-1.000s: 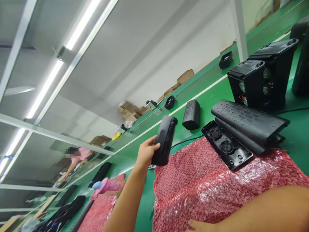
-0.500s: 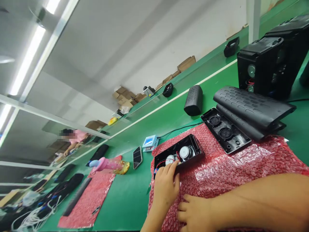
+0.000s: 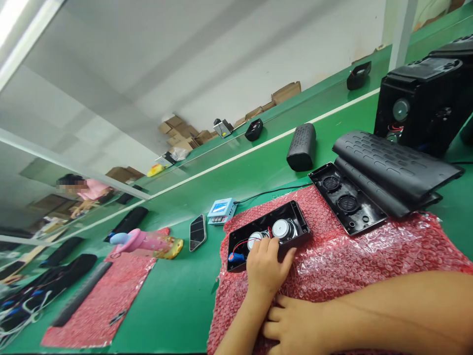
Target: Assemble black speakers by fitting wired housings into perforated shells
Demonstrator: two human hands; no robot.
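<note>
An open black speaker shell [image 3: 301, 224] lies on the pink bubble wrap [image 3: 351, 256], with two round drivers [image 3: 284, 229] and red wires inside. My left hand [image 3: 266, 266] grips the shell's near wall, fingers curled over the edge and thumb against its right side. My right hand [image 3: 295, 325] lies flat on the wrap just behind the left wrist, fingers stretched out and holding nothing. My right forearm comes in across the lower right.
On the green bench: a black plate with two round holes [image 3: 345, 199], long perforated grilles [image 3: 395, 165], a small black speaker [image 3: 302, 147], tall black cabinets [image 3: 421, 106], a blue meter [image 3: 220, 211], a pink toy [image 3: 140, 241]. Another person [image 3: 88, 190] works far left.
A second ago my left hand held the black shell up in the air. It now lies open side up on the bubble wrap, still gripped. My view has tilted down.
</note>
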